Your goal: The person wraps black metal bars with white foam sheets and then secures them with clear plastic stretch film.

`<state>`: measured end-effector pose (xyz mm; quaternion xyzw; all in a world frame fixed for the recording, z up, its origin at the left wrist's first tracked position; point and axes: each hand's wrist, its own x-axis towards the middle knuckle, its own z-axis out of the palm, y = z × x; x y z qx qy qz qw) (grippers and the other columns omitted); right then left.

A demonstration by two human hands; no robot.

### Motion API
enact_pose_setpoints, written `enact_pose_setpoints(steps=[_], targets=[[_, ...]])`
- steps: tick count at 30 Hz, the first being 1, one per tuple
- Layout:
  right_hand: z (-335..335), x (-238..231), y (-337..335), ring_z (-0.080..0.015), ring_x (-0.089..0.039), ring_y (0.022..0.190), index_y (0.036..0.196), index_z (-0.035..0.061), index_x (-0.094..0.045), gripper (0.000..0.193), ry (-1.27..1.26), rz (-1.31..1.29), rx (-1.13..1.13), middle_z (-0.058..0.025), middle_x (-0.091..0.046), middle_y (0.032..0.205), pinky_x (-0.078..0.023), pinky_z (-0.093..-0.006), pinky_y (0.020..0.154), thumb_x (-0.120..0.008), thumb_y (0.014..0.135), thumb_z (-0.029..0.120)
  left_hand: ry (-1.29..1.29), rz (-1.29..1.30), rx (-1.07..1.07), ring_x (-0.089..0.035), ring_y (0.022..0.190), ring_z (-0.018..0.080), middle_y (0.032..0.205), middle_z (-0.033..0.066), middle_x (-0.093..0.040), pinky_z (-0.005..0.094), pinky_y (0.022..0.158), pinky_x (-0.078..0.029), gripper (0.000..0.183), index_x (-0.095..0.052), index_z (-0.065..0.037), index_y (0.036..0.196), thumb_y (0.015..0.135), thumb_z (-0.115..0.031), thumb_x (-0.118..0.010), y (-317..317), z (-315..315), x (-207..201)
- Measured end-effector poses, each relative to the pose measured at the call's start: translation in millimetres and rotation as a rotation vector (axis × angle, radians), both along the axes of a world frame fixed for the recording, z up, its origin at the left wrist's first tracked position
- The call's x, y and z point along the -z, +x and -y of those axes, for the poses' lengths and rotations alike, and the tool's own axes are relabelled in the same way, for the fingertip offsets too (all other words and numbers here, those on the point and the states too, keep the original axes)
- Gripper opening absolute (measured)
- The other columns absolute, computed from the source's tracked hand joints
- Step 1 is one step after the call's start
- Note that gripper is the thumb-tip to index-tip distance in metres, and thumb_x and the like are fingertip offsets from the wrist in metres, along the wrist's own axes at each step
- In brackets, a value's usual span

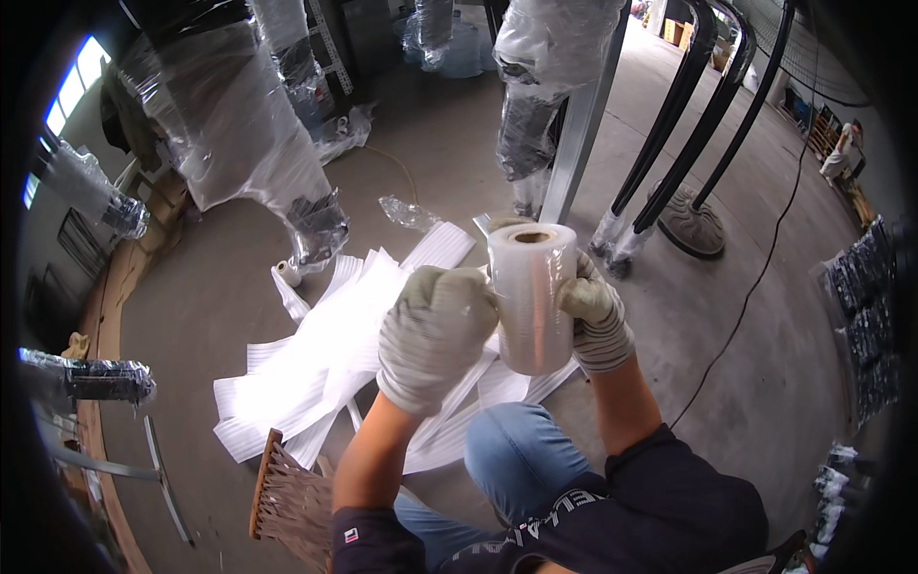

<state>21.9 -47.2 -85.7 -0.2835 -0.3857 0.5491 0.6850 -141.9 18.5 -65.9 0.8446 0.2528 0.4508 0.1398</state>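
Holding a roll of clear stretch film (532, 298) upright above the knees is the step judged to be in hand, with the film's loose end seemingly being sought or drawn off. At nine o'clock of the roll, the gloved left hand (433, 335) is closed into a fist against the roll's side, apparently pinching the film edge, though the edge itself cannot be made out. At three o'clock, the gloved right hand (597, 312) is curled around the roll, gripping it. Below, white foam sheets (325, 368) are spread on the concrete floor (727, 316), and a slatted wooden piece (287, 497) lies at seven o'clock. A steady pull from the left hand is called for next, with the roll allowed to turn.
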Motion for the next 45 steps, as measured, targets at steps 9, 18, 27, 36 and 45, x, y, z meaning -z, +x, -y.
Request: enact_pose_setpoints(steps=[9,18,27,36,45], targets=[[-6,10,-1,-0.0301,-0.059,0.088,0.118,-0.0061,-0.040,0.064,-0.011,-0.278,-0.102,-0.0229,-0.054,0.103,-0.054,-0.0367,0.068,-0.061,0.075,0.037,-0.988,0.781,0.365,-0.051,0.052,0.0094,0.066,0.0038,-0.054,0.0226,0.051,-0.046,0.013,-0.051,-0.004,0.083,0.086,-0.014,-0.043,20,-7,35],[5,33,-27,-0.0197,-0.054,0.099,0.130,0.0104,-0.033,0.055,0.117,-0.157,0.269,-0.0123,-0.047,0.118,-0.047,-0.0334,0.085,-0.046,0.086,0.040,-1.159,0.820,0.759,-0.047,0.058,0.0063,0.071,0.0001,-0.052,0.0197,0.053,-0.041,0.040,-0.042,-0.007,0.116,0.080,-0.014,-0.056,29,5,-3],[47,68,-27,-0.0244,-0.050,0.103,0.127,0.0018,-0.031,0.074,-0.089,0.491,0.561,-0.0135,-0.045,0.120,-0.040,-0.0341,0.092,-0.071,0.069,0.026,-1.488,1.457,1.016,-0.048,0.075,0.0093,0.089,0.0042,-0.046,0.0203,0.070,-0.048,0.035,-0.042,0.005,0.117,0.084,-0.009,-0.049,50,32,54],[77,100,-6,-0.0243,-0.052,0.101,0.123,-0.0071,-0.030,0.092,-0.177,0.540,0.305,-0.0164,-0.050,0.112,-0.041,-0.0355,0.087,-0.078,0.056,0.036,-1.650,0.987,0.542,-0.053,0.084,0.0115,0.094,0.0045,-0.051,0.0231,0.079,-0.046,0.047,-0.046,-0.001,0.117,0.072,-0.002,-0.058,14,58,110],[50,137,-3,-0.0277,-0.050,0.094,0.121,-0.0056,-0.030,0.087,-0.335,-0.048,0.039,-0.0171,-0.051,0.103,-0.039,-0.0399,0.085,-0.074,0.056,0.030,-1.660,0.820,0.353,-0.053,0.065,0.0070,0.073,0.0015,-0.057,0.0192,0.059,-0.046,0.026,-0.059,-0.004,0.094,0.077,-0.023,-0.064,-3,39,185]])
